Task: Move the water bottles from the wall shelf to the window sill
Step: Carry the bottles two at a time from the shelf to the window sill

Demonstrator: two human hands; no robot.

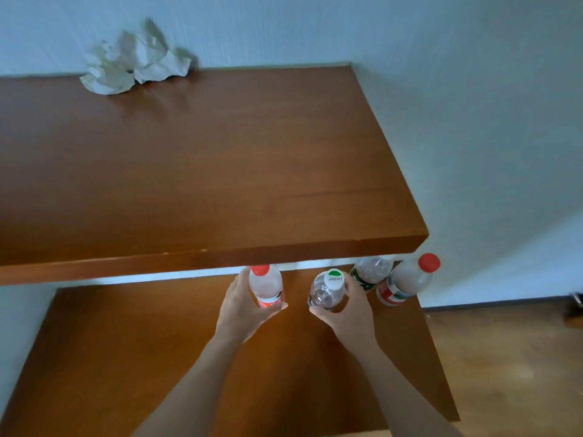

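Several water bottles stand on the lower wooden shelf, just under the front edge of the upper shelf. My left hand grips a red-capped bottle with a red label. My right hand grips a clear bottle whose cap is white and green. To the right stands a green-labelled bottle, its cap hidden by the upper shelf. Another red-capped bottle is at the shelf's right edge. The window sill is out of view.
Crumpled white paper lies at the back of the upper shelf against the pale wall. A wooden floor shows at the lower right, beyond the shelf's right edge.
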